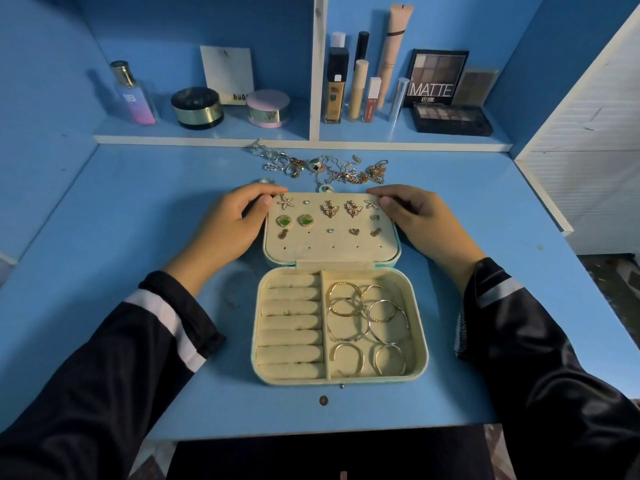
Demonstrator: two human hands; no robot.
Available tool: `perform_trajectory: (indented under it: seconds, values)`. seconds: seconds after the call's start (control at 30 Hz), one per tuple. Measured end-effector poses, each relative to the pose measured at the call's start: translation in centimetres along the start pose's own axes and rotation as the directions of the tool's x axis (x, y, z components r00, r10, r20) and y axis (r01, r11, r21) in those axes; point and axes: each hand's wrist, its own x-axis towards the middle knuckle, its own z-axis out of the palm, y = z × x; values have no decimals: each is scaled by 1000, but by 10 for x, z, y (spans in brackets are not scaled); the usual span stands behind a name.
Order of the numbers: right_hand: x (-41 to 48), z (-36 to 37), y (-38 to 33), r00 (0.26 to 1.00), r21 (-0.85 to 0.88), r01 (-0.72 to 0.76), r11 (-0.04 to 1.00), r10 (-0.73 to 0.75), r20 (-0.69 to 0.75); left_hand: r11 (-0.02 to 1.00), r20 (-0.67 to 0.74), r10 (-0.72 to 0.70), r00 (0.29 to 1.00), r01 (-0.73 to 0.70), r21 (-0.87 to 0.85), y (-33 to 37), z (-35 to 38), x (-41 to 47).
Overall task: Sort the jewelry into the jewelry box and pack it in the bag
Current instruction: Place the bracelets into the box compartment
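A mint jewelry box (417, 367) lies open on the blue desk. Its cream lid panel (332, 249) carries several earrings. The right tray compartment holds several hoop bangles (367, 318); the ring rolls (291, 327) on the left hold nothing. My left hand (230, 221) grips the lid's far left corner, thumb on the panel. My right hand (420, 216) grips the far right corner the same way. A tangled pile of loose chains and rings (325, 168) lies just beyond the lid. No bag is in view.
A raised shelf (304, 142) behind the pile holds a perfume bottle (133, 95), round jars (197, 107), makeup tubes (360, 88) and eyeshadow palettes (450, 117). A white slatted panel (588, 150) borders the desk on the right.
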Motion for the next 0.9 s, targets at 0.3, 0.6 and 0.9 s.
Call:
perform_trajectory:
  seconds: [0.3, 0.6, 0.9]
  values:
    - [-8, -5, -14, 1000, 139, -3, 990, 5, -11, 995, -75, 23, 997, -30, -93, 8, 2, -2]
    - [-22, -4, -29, 996, 313, 71, 947, -51, -70, 970, -177, 116, 977, -149, -190, 23, -1, -15]
    - [-42, -1, -51, 970, 529, 155, 834, -28, -240, 922, -287, 163, 944, -249, -296, 46, -2, -36]
